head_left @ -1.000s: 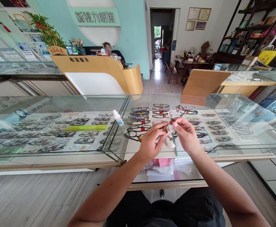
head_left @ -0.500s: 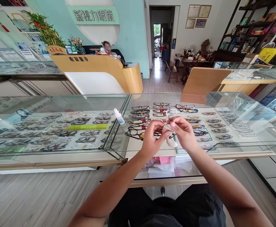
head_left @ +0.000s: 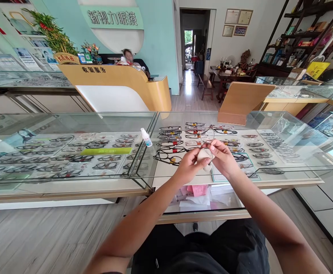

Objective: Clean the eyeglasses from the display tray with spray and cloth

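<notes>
Two hands together over the glass counter (head_left: 298, 167): left hand (head_left: 188, 167) pinches a cloth (head_left: 203, 155), right hand (head_left: 222, 160) clamps the glasses (head_left: 207, 134), lens at 12 o'clock. Likely light, fragile; hold by the rim.

Surface: the glass-topped display case (head_left: 103, 118) in front of me, two sections meeting at a seam.
On the glass: a small white bottle (head_left: 146, 137) by the seam; a wooden stand (head_left: 240, 102) at the far edge.
Under the glass: rows of spectacle frames (head_left: 169, 144); a green strip (head_left: 105, 151).
</notes>
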Action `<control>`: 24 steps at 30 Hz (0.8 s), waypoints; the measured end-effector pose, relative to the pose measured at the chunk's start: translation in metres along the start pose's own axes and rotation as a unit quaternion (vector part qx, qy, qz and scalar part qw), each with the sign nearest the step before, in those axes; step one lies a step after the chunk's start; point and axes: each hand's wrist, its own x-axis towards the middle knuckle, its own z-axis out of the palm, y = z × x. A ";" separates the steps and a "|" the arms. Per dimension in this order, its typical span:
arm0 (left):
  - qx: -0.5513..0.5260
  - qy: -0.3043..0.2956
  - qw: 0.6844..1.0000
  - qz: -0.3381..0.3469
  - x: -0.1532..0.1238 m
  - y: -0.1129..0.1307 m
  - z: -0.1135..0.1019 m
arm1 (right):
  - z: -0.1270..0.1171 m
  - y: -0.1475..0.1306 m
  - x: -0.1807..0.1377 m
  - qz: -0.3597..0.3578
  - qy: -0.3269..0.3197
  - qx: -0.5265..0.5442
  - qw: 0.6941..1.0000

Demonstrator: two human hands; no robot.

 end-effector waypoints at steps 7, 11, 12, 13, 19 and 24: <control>-0.043 -0.043 0.998 -0.032 -0.016 0.014 0.006 | -0.001 0.001 -0.011 0.021 -0.007 0.021 1.000; 0.001 -0.041 0.999 -0.031 -0.018 0.022 0.006 | 0.001 -0.002 -0.013 0.027 -0.011 0.041 0.999; 0.015 -0.047 0.998 -0.033 -0.017 0.024 0.005 | 0.002 -0.003 -0.012 0.029 -0.013 0.046 0.998; 0.029 -0.054 0.997 -0.037 -0.016 0.026 0.004 | 0.003 -0.005 -0.011 0.032 -0.015 0.047 0.998; 0.103 -0.086 0.991 0.006 0.007 0.052 -0.002 | 0.013 -0.030 0.003 0.031 -0.027 0.024 0.999; 0.097 -0.085 0.989 0.067 0.035 0.096 0.003 | 0.038 -0.071 0.025 -0.057 -0.063 0.021 0.996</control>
